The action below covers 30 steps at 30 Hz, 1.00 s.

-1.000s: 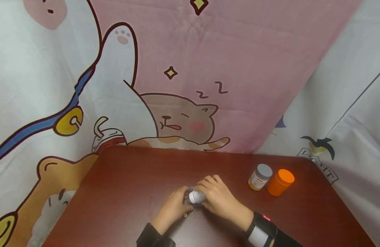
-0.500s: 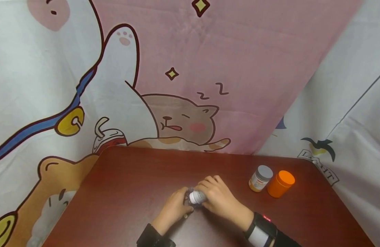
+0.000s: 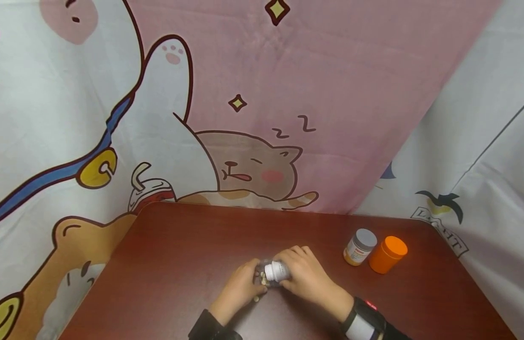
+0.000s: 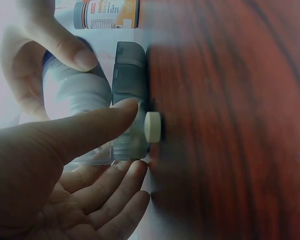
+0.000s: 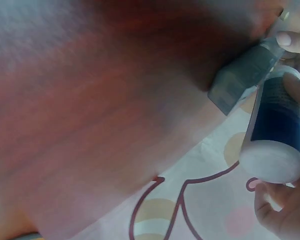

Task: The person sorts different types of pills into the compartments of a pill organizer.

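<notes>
My left hand [image 3: 241, 285] grips the near end of a dark translucent pill box [image 4: 130, 75] on the table, with thumb and fingers on opposite sides. Over the box my right hand [image 3: 310, 276] holds a white pill bottle [image 3: 276, 272] with a blue label, tilted so its mouth points toward the left hand. Several pale tablets [image 3: 264, 279] show in the box beside the bottle's mouth. One loose tablet [image 4: 152, 127] lies outside the box near my left thumb. The fingers partly hide both the box and the bottle.
Toward the right back of the reddish-brown table [image 3: 193, 245] stand a grey-lidded supplement jar [image 3: 359, 246] and an orange jar [image 3: 388, 255], close together. A printed cartoon curtain [image 3: 330, 94] hangs behind the table's far edge.
The right hand and bottle have shifted slightly to the right, uncovering tablets in the box. My left hand stays nearly in place.
</notes>
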Each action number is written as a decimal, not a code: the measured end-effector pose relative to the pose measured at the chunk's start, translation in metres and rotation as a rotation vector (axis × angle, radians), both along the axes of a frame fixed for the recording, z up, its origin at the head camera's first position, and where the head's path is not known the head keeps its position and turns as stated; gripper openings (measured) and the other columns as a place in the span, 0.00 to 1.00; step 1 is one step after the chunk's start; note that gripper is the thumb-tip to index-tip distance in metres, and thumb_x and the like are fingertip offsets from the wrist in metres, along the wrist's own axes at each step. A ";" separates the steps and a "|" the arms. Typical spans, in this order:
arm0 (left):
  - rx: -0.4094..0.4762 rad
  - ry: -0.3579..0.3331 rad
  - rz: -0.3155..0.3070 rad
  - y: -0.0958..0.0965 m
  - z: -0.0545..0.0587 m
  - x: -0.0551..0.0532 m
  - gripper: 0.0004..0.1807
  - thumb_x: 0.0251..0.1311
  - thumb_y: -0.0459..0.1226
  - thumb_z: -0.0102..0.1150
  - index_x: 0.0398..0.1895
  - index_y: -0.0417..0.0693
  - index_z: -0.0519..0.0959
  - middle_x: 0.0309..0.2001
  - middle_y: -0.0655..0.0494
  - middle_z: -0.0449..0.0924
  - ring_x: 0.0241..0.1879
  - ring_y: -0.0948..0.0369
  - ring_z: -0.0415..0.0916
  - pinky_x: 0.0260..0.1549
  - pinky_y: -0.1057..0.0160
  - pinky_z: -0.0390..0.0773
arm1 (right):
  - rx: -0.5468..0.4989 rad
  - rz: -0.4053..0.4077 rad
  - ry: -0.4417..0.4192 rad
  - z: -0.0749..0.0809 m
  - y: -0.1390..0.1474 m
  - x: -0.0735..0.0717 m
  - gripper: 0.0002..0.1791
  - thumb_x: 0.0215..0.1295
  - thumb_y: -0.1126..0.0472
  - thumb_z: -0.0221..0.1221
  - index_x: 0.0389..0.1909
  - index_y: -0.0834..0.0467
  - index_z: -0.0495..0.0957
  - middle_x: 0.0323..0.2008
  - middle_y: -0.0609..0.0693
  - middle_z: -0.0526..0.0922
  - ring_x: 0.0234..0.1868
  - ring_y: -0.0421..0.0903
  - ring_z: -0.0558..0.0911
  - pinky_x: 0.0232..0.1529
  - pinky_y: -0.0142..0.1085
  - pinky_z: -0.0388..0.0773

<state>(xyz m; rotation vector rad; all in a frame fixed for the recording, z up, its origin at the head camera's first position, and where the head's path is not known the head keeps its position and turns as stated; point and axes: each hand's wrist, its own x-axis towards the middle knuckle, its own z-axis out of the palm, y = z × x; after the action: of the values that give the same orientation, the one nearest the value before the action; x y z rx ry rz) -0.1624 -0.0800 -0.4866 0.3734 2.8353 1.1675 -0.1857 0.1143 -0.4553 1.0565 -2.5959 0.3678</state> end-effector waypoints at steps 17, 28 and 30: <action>0.043 0.015 -0.020 0.001 0.000 0.000 0.31 0.35 0.34 0.72 0.50 0.41 0.76 0.38 0.47 0.83 0.36 0.56 0.76 0.37 0.50 0.80 | -0.211 -0.164 -0.157 0.001 0.024 0.033 0.35 0.36 0.52 0.73 0.51 0.50 0.75 0.44 0.39 0.80 0.42 0.36 0.76 0.41 0.42 0.77; 0.058 -0.001 -0.027 0.000 0.000 0.000 0.31 0.35 0.35 0.72 0.50 0.43 0.76 0.42 0.46 0.83 0.38 0.54 0.76 0.40 0.48 0.79 | -0.316 -0.126 -0.517 -0.003 0.030 0.068 0.32 0.39 0.56 0.73 0.48 0.48 0.71 0.42 0.41 0.79 0.41 0.38 0.76 0.43 0.45 0.80; 0.057 0.001 -0.030 0.001 0.000 0.000 0.31 0.35 0.35 0.72 0.50 0.43 0.77 0.42 0.46 0.83 0.39 0.54 0.76 0.40 0.48 0.79 | -0.308 -0.112 -0.568 -0.004 0.032 0.072 0.31 0.40 0.54 0.72 0.48 0.46 0.70 0.42 0.40 0.79 0.42 0.39 0.76 0.45 0.47 0.80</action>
<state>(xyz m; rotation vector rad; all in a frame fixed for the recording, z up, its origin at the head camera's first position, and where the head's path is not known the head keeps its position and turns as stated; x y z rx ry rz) -0.1620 -0.0795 -0.4865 0.4179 2.7923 1.2442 -0.1141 0.1459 -0.4591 0.7741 -2.9158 1.1405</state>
